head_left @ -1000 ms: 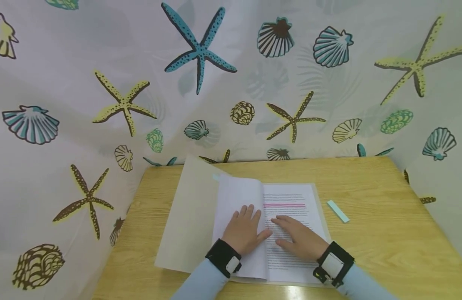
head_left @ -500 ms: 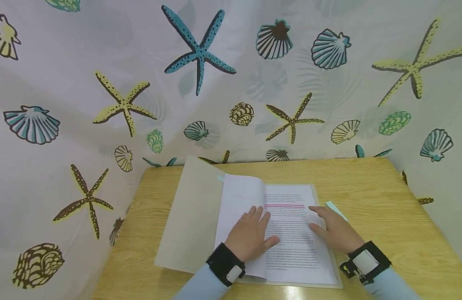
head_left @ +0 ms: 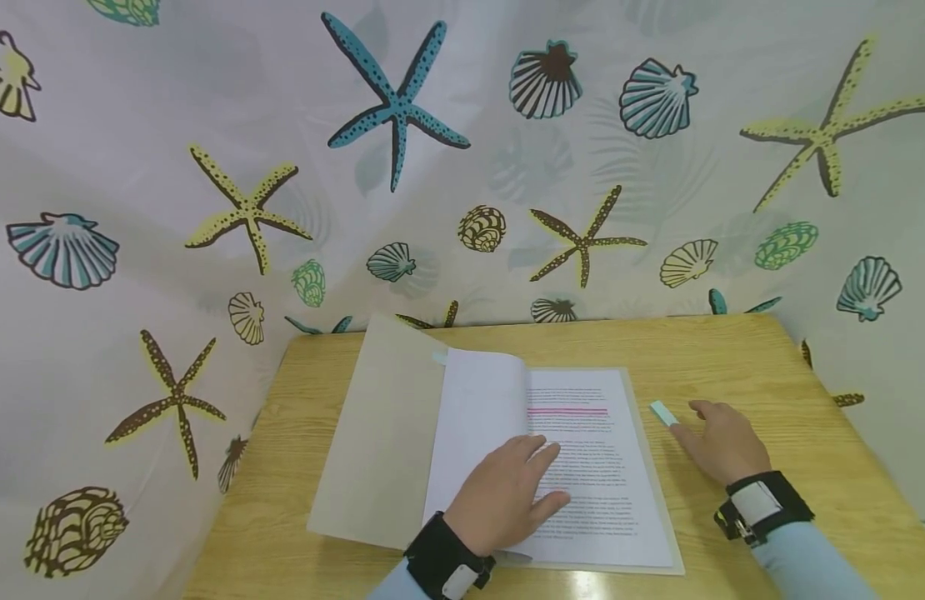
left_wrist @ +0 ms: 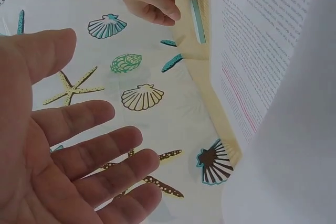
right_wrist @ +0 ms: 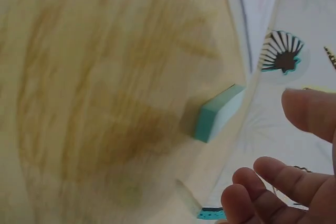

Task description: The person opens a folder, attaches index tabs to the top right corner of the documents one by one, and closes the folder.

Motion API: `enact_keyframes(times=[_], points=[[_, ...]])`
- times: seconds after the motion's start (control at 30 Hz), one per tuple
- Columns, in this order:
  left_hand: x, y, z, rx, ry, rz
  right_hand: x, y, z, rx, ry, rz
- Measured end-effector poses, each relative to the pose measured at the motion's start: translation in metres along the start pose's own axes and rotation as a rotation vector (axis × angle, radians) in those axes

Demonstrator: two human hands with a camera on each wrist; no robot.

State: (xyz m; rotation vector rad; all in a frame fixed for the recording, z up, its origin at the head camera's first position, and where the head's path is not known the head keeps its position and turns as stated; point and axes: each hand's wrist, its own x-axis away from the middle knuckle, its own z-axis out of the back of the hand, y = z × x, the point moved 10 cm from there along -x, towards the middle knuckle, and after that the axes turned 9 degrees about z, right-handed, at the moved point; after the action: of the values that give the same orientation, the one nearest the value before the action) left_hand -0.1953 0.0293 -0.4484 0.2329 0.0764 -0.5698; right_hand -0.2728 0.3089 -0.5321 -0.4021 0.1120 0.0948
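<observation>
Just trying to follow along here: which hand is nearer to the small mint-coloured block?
Right. The right hand is beside the block, not gripping it; the left hand is farther left, over the open booklet.

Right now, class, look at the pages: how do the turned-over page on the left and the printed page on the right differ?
The turned-over page shows a plain white side, while the printed page carries lines of dark text and a pink marking. The turned-over page curves along its inner side; the printed page looks flat. Both are white sheets in the same open booklet.
</observation>
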Motion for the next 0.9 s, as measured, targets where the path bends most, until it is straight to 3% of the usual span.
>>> enact_keyframes(times=[0.27, 0.57, 0.7, 0.9], points=[[0.008, -0.001, -0.001, 0.058, 0.035, -0.006, -0.007, 0.02, -0.025, 0.012, -0.121, -0.029], [0.011, -0.01, -0.014, 0.113, 0.018, 0.037, -0.014, 0.022, -0.031, 0.035, -0.142, -0.078], [0.01, -0.017, -0.017, 0.151, 0.009, 0.087, -0.012, -0.001, -0.023, -0.024, -0.095, -0.046], [0.005, -0.034, -0.015, 0.223, 0.058, 0.183, -0.011, -0.067, -0.008, -0.133, -0.036, 0.12]])
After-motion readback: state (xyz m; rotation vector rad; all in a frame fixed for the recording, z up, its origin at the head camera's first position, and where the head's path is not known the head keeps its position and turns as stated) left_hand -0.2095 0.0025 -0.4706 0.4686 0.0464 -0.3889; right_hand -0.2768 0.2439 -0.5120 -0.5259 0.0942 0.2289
